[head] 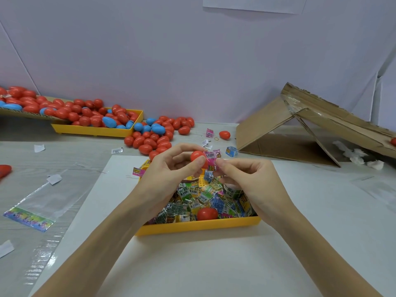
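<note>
Fingers of the left hand (pixel 169 170) curl round a red egg (pixel 196 155), thumb across its near side. Touching it on the right, a pink packet (pixel 211 161) is pinched between thumb and forefinger of the right hand (pixel 248 181). Directly below the grip sits a yellow tray (pixel 199 227) full of packets (pixel 190 196), with a second egg (pixel 207 213) at its near edge. Beyond the grip lies a pile of eggs (pixel 156 138); far right, a cardboard box (pixel 267 125).

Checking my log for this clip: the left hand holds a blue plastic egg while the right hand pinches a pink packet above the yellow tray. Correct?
No. The head view shows the plastic egg in the left hand is red, not blue; the right hand pinches the pink packet above the yellow tray.
</note>
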Action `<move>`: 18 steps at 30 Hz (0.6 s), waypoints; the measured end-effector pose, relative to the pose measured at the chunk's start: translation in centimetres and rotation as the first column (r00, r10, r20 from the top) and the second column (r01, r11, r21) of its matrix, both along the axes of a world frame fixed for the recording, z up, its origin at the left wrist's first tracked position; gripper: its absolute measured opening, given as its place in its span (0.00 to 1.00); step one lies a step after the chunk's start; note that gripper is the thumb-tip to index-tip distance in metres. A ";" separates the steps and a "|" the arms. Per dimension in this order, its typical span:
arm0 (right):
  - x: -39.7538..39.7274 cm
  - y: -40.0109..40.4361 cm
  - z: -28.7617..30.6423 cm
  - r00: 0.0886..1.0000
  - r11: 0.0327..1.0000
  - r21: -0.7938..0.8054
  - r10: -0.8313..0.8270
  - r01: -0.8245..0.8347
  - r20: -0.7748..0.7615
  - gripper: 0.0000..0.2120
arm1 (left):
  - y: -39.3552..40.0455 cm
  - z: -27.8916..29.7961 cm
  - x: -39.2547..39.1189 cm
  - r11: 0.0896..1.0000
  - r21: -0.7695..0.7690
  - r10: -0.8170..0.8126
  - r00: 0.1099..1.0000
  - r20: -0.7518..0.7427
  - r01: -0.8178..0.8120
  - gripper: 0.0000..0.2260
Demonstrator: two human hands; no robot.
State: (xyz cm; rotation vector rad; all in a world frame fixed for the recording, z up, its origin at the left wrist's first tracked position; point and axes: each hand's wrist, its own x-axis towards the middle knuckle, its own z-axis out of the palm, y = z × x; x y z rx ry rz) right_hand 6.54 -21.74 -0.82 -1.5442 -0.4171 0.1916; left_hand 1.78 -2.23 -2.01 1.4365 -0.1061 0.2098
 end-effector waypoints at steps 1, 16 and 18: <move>0.0 0.0 0.0 1.000 1.000 0.013 0.000 0.000 0.003 0.09 | 0.0 0.0 0.0 1.000 0.000 0.003 1.000 -0.001 -0.003 0.11; -0.5 0.3 0.1 0.994 0.994 -0.055 0.097 -0.095 0.044 0.11 | -0.1 0.1 -0.2 0.995 0.091 -0.040 0.997 0.069 0.034 0.13; -0.6 0.3 0.2 0.993 0.992 -0.066 0.110 -0.107 0.035 0.11 | -0.1 -0.1 -0.2 0.991 0.130 -0.051 0.994 0.099 0.037 0.13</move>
